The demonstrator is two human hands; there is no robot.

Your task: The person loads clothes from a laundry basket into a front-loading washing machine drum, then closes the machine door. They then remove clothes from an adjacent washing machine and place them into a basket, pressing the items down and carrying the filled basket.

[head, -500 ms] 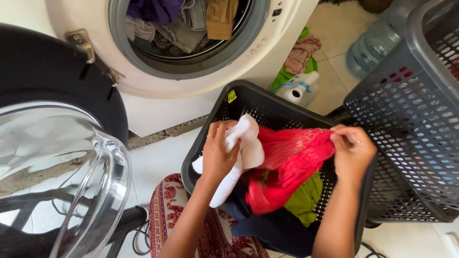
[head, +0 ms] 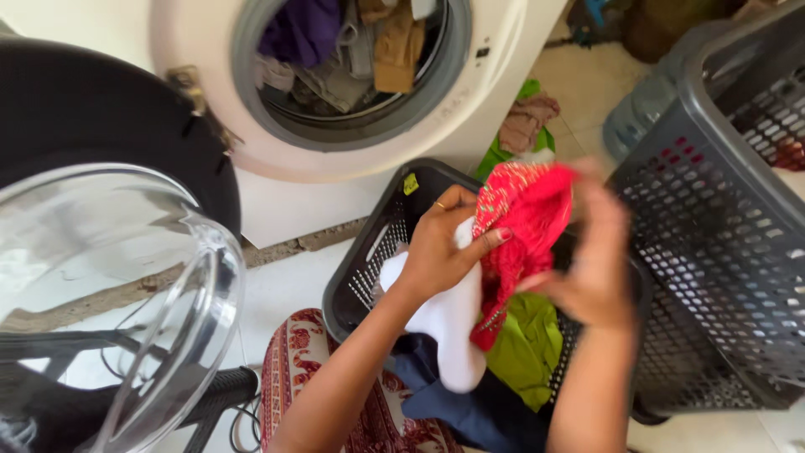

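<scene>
While the left hand (head: 440, 252) closes its fingers around both a white cloth (head: 444, 323) and the edge of a bright red patterned fabric garment (head: 520, 226), the right hand (head: 591, 268) comes in from the right with its fingers loosely spread against the same red garment. That hand is blurred, so whether it actually pinches the fabric cannot be told. The left hand's grip is firm and narrow, thumb on the red cloth, with a ring on one finger.

The red garment hangs bunched between the two hands, lifted above a low black plastic laundry basket with slotted walls (head: 369, 268) that sits on the floor near the middle of the scene. The white cloth trails down from the left hand into the basket. Inside the basket, under the hands, lie a lime-green garment (head: 528, 344) and a dark blue garment (head: 461, 407).

To the far left stands a white front-loading washing machine (head: 335, 180), its round opening stuffed with purple, grey and tan clothes (head: 352, 46). Its clear domed glass door (head: 117, 285) swings open at the near left. A tall grey plastic lattice hamper (head: 713, 235) stands just right of the black basket. Farther back on the tiled floor lie a brown crumpled cloth on a green bag (head: 524, 122). A red-and-cream patterned skirt (head: 293, 377) covers the person's lap at the near edge.
</scene>
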